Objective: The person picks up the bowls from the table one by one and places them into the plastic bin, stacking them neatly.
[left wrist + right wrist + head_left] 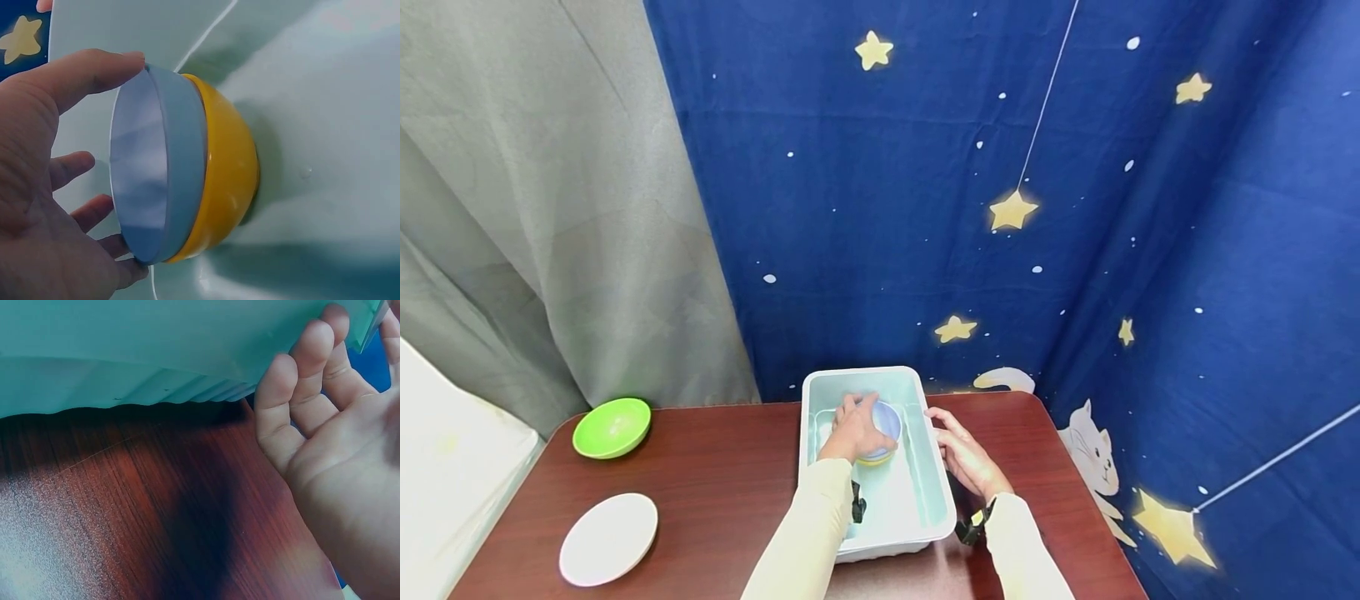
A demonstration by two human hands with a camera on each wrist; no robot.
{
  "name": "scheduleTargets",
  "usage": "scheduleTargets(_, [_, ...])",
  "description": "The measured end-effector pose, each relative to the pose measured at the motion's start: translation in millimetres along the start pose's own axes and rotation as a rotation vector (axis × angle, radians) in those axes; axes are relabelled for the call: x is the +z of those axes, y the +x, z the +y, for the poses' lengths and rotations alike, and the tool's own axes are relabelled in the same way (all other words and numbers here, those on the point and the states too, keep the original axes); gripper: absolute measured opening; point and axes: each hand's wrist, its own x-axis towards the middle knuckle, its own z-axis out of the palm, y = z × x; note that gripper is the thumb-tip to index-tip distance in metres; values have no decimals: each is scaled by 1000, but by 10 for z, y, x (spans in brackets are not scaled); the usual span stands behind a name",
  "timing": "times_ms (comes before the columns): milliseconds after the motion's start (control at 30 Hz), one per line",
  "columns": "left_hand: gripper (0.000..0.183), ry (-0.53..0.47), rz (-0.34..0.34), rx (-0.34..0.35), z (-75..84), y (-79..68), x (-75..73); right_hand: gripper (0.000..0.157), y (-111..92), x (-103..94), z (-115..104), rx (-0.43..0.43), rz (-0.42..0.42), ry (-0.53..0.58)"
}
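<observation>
A light blue bowl is nested in a yellow bowl, both inside a pale green basin. My left hand reaches into the basin and grips the blue bowl across its mouth. In the left wrist view the thumb is on one side of its rim and fingertips are on the opposite side. My right hand is at the basin's right side, fingers slightly bent beside the outer wall. The right wrist view shows that hand's fingers against or very near the wall; firm contact cannot be told.
The basin stands on a dark red wooden table. At the table's left are a bright green bowl and a white plate. Behind hang a grey curtain and a blue star-patterned curtain.
</observation>
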Motion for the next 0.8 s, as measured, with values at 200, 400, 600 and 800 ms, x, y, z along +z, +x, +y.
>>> scheduleTargets(200, [95, -12, 30, 10, 12, 3, -32, 51, -2, -5, 5, 12, 4, -20])
scheduleTargets(400, [90, -49, 66, 25, 57, 20, -102, 52, -5, -2, -16, 18, 14, -37])
scheduleTargets(600, [84, -50, 68, 40, 91, 44, -138, 50, -22, 8, -24, 32, 43, -53])
scheduleTargets(800, [80, -113, 86, 92, 125, 69, -216, 51, -8, 20, -28, 23, 42, -55])
